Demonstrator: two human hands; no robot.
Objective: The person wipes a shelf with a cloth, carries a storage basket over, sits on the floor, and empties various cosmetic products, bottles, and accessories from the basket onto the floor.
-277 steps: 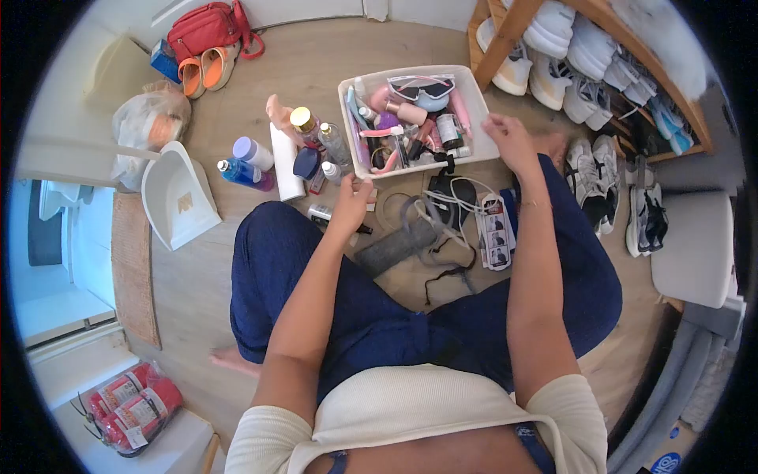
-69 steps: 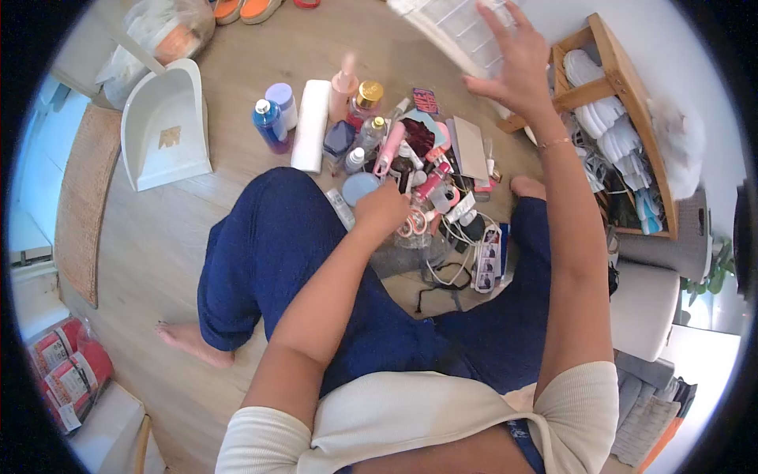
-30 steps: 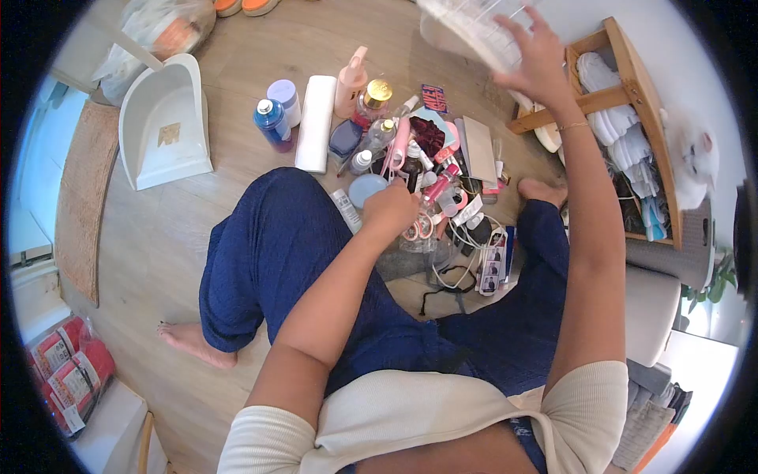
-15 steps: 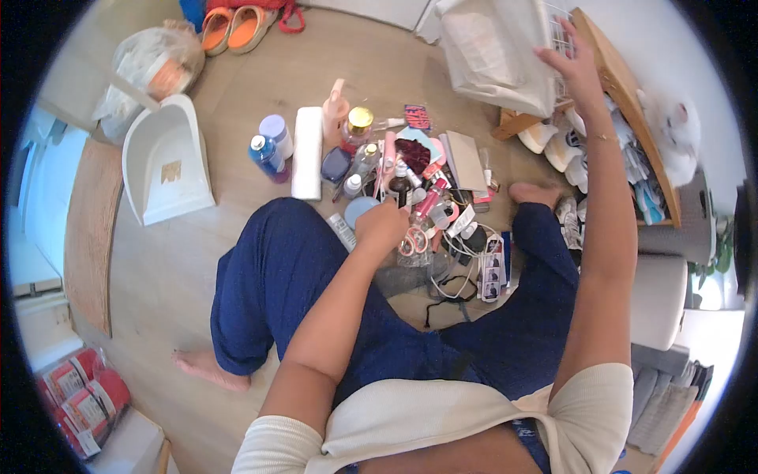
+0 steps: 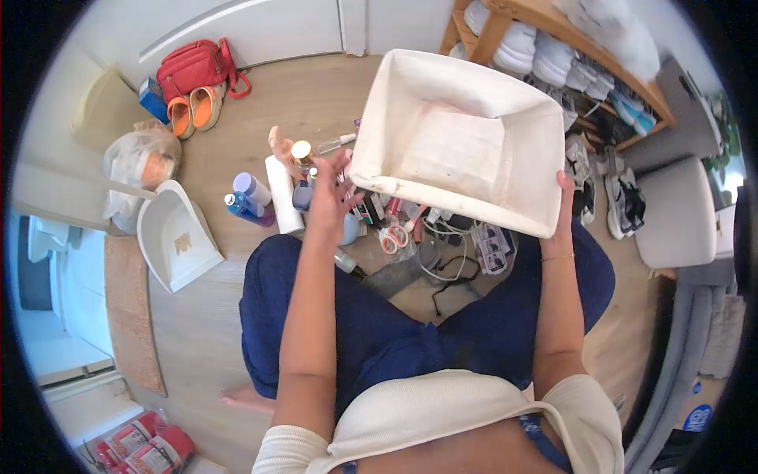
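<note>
A white lined storage basket, smudged inside, hangs tilted above a pile of small items on the floor, its open top facing me. My right hand grips its right side, with the fingers mostly hidden behind the wall. Beside the left rim, my left hand has its fingers spread; whether they touch the rim I cannot tell. Below the basket lie pink-handled scissors, a white cable and a patterned pack. Left of my left hand are a gold-capped bottle and a white roll.
A blue bottle and a white dustpan are to the left. Orange-lined clogs and a red bag sit by the door. On the right stand a wooden shoe rack and sneakers.
The basket has come from the upper right to above the pile, held by my right hand. My left hand has left the pile and risen to the basket's left side. The view has shifted.
</note>
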